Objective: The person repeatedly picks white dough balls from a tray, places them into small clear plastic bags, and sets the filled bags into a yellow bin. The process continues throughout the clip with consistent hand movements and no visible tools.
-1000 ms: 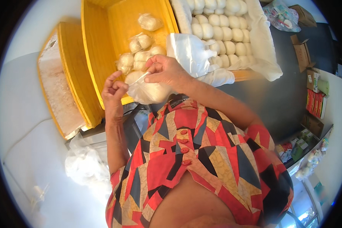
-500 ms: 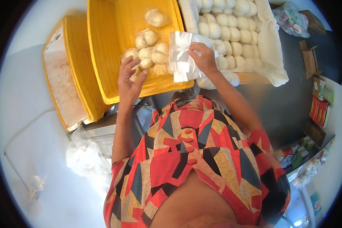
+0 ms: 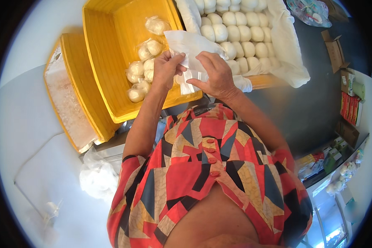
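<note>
Yellow, at far left: one container (image 3: 83,89) with a pale, mottled face; beneath it in the view, one bundle of white plastic (image 3: 97,177). Next, one deep yellow crate (image 3: 111,84) with bagged buns (image 3: 157,25) near its right side, about five packets; the left hand may hide others. The left hand (image 3: 168,70), one of two, is closed, thumb against bent fingers, pinching a plastic bag (image 3: 190,41). This one bag spans the gap between the hands, over the crate's right edge and beside the cloth-lined tray. Being thin film, it should prove light, limp and slippery, easily torn or creased; a thumb-and-finger hold at the edge of its mouth would suit it best. The right hand (image 3: 219,76) is loosely open, thumb spread from the fingers; whether it touches the film cannot be told. At right, one tray lined with white cloth (image 3: 291,53) bears unwrapped buns (image 3: 233,32), more than two dozen visible, probably soft and readily dented, on one dark table (image 3: 285,109).
</note>
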A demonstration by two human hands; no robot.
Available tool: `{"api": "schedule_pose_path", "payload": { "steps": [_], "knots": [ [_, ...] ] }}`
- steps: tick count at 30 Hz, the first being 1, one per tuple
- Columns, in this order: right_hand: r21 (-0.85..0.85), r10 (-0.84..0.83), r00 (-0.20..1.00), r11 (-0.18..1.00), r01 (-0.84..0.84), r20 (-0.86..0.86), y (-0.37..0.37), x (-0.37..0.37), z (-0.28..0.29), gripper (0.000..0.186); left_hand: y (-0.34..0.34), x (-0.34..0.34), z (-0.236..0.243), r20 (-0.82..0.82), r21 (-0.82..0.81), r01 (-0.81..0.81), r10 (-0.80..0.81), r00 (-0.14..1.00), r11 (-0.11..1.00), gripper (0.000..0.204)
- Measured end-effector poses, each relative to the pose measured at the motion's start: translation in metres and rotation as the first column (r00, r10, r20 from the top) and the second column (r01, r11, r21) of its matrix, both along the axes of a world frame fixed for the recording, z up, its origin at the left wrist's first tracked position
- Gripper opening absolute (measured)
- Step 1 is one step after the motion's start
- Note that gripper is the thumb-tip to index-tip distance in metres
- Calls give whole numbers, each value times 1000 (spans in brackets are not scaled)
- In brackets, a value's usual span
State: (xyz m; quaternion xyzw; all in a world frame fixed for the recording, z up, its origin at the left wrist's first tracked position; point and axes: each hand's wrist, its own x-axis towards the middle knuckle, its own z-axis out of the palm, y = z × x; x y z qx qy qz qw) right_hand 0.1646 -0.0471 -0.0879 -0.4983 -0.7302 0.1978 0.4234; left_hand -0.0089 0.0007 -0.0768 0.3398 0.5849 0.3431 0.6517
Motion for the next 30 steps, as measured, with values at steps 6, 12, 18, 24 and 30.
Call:
{"api": "schedule_pose_path", "payload": {
  "steps": [6,12,18,24,30],
  "knots": [
    [-164,-129,972,982,97,-197,8,2,-19,17,-10,-5,18,148,63,108,-116,982,992,25],
    [-392,-92,926,918,-63,-365,15,2,-20,15,-11,-4,-23,22,155,253,-260,965,955,25],
    [-570,-205,889,818,-74,-409,20,46,-35,26,-28,-39,-46,-69,142,147,-139,988,979,11],
    [-654,-320,768,739,-164,-554,11,58,-49,27,-44,-56,-47,-242,-14,156,-155,958,988,17],
    [-580,-38,941,795,-175,-336,7,17,-28,32,-13,5,-33,29,110,403,-408,912,908,18]
  ]
}}
